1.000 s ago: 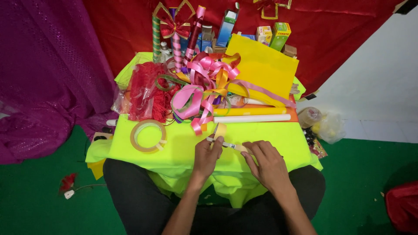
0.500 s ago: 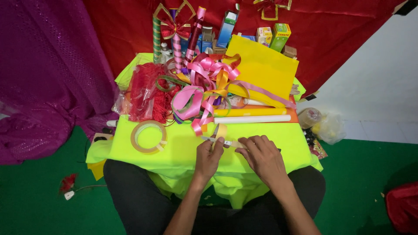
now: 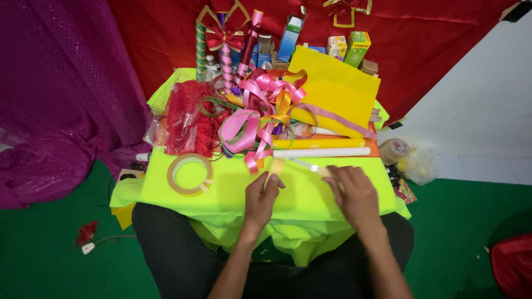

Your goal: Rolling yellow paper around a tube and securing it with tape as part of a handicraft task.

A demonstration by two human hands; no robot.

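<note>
My left hand point(image 3: 260, 200) pinches a small tan end of a strip of clear tape point(image 3: 306, 165) just above the neon yellow-green cloth point(image 3: 233, 191) covering the low table. My right hand point(image 3: 354, 194) grips the other end of the strip, which stretches taut between the two hands. Both hands hover over the near middle of the cloth, just in front of a white paper roll point(image 3: 332, 152).
A tan tape roll point(image 3: 189, 173) lies to the left. Behind it are a red mesh bundle point(image 3: 188, 116), a heap of pink and gold ribbons point(image 3: 260, 116), a yellow sheet point(image 3: 335, 88) and small boxes point(image 3: 357, 47). A plastic bag point(image 3: 418, 163) sits at the right.
My hands have drawn apart. The right hand has slid to the right, pulling the tape strip out longer, while the left hand stays near the middle.
</note>
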